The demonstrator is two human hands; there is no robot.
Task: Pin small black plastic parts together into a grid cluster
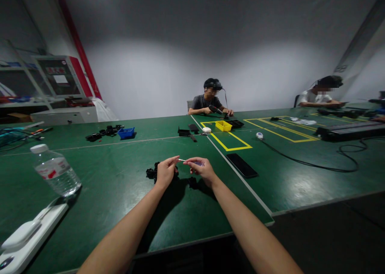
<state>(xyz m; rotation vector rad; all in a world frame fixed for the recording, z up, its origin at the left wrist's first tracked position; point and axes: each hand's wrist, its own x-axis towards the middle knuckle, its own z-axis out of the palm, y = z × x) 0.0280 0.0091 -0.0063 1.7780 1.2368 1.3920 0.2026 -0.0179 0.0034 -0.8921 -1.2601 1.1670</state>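
My right hand (203, 170) is closed around a small screwdriver (182, 160), a thin pale shaft with a bluish clear handle partly hidden in the palm. The shaft points left, and its tip meets the fingertips of my left hand (166, 171). The left fingers are pinched together; whether a tiny part sits in them is too small to tell. Beneath and beside the left hand lies a cluster of black plastic parts (150, 173), partly covered by it. One separate black part (192, 182) rests on the green table (192, 226) below my right hand.
A black phone (242, 165) lies right of my hands. At left stand a water bottle (55, 171) and a white device (33, 236). Farther back are a blue bin (126, 133), a yellow bin (223, 126) and more black parts. Two people sit across the table.
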